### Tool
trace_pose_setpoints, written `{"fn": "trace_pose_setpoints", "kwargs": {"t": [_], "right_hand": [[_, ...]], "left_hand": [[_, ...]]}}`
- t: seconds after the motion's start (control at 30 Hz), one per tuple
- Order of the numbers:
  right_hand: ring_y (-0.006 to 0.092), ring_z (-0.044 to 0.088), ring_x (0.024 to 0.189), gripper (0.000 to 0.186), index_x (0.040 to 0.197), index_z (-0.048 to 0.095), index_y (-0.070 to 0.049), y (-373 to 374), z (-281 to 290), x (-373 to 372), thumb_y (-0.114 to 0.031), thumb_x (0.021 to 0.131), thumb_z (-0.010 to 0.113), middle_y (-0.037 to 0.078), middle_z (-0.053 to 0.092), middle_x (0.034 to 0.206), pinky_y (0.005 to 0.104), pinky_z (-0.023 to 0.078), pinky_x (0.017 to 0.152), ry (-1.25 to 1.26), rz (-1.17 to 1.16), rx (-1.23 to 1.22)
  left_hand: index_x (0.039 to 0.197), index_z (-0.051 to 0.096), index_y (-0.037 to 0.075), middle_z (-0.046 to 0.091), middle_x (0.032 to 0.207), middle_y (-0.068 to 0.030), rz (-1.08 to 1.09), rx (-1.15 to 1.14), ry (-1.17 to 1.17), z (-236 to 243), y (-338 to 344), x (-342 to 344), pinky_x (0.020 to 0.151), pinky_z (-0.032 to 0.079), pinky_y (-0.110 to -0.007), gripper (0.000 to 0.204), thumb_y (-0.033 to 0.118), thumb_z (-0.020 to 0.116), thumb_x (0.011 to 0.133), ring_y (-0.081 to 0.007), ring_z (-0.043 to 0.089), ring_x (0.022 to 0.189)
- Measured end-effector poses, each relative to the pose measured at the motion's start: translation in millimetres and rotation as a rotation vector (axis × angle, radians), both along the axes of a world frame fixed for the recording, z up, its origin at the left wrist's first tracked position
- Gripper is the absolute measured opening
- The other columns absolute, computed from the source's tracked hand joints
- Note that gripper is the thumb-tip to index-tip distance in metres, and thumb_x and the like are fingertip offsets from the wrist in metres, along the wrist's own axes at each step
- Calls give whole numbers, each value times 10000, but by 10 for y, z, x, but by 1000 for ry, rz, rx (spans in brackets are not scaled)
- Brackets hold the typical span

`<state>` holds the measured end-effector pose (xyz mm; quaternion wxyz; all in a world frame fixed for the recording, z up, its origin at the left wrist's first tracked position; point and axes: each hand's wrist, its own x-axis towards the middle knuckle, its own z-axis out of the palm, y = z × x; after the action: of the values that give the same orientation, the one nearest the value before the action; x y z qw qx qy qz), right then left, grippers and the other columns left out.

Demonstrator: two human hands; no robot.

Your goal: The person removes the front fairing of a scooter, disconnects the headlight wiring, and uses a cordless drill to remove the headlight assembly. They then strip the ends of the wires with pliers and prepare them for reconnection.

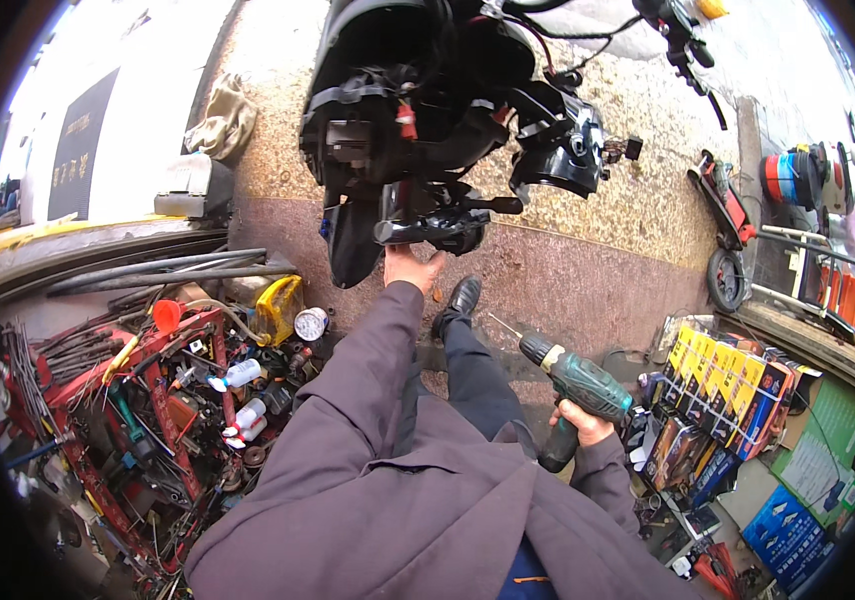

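A black scooter or motorbike [418, 110] with exposed wiring stands in front of me. My left hand [412, 268] reaches up to its near end and grips the dark handlebar [410, 215] from below. The thumb shows at the side, while the other fingers are mostly hidden behind the bar. Low on the right, my right hand [584, 424] is wrapped around the handle of a green and black cordless drill [588, 385]. A long thin bit [505, 325] sits in its chuck and points forward and left, apart from the vehicle.
Left of my legs, a red metal frame [163, 420] holds tangled tools, bottles and parts. Grey pipes [173, 275] lie behind it. On my right stand yellow and black boxes [728, 385]. Farther off is a red and black kick scooter [726, 225]. My black shoe [463, 300] is on the pavement.
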<state>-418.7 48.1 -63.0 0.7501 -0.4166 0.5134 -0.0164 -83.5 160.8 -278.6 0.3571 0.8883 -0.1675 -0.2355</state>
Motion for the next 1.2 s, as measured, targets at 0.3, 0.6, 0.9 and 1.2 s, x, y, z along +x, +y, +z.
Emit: {"fn": "trace_pose_setpoints", "kwargs": {"t": [0.3,0.6,0.9,1.2], "right_hand": [[178,627,669,332,1064,620,-25,-339,-651,126,-217,824,745,60,636,816,323,513,652,2,-120,62],[191,635,692,360,1094,619,-22,-397,-899,281,-207,816,755,64,637,915,334,539,635,-56,-259,202],[197,642,691,370,1112,616,-28,-366,-932,228,-184,812,767,71,648,940,338,542,634,-61,-300,206],[205,642,691,370,1118,607,-24,-219,-911,222,-168,813,758,73,642,940,351,550,630,-83,-392,209]], "left_hand": [[1398,462,61,455,1444,-164,-205,338,2,-112,-310,53,1155,229,-416,884,667,623,775,-333,382,1358],[1243,609,94,616,1237,-105,-174,87,399,-86,-356,281,1015,401,-391,608,540,658,833,-270,553,1156],[1185,606,79,624,1146,-89,-124,-41,507,-249,-323,607,927,445,-357,486,445,639,868,-232,574,1046],[1127,604,63,632,1055,-72,-56,-304,726,-352,-288,727,839,489,-324,365,351,621,903,-194,596,936]]}}
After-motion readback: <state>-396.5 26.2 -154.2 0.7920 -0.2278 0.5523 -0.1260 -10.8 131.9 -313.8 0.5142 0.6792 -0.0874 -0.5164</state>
